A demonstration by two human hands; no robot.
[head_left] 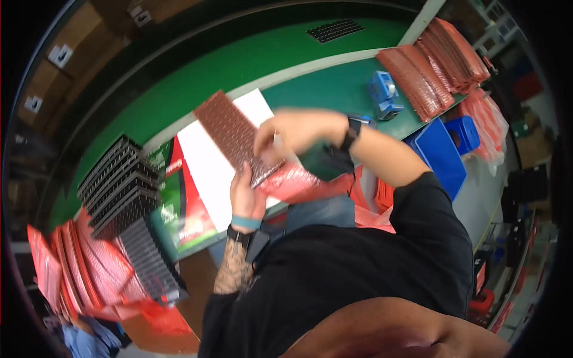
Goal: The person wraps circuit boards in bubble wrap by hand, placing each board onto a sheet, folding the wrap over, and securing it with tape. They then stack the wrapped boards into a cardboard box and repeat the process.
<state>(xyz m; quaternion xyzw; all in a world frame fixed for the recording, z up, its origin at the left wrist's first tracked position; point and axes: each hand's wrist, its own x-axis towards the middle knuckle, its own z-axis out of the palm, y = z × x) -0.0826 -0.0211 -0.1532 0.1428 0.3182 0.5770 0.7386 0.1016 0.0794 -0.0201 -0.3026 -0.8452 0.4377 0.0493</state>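
A black keyboard inside a pink bubble-wrap bag lies slantwise over a white sheet on the bench. My left hand grips the near end of the wrapped keyboard, thumb on top. Just above that same end is my right hand, blurred by motion, its fingers curled together. A small pale sliver shows at those fingers, too smeared to name. Loose pink wrap spreads below the near end, between the bench edge and my body.
Black keyboards stand stacked at left, beside pink bubble bags. At right are a blue tape dispenser, piled pink bags and a blue bin. One keyboard lies on the far green surface. Another person's blue sleeve shows lower left.
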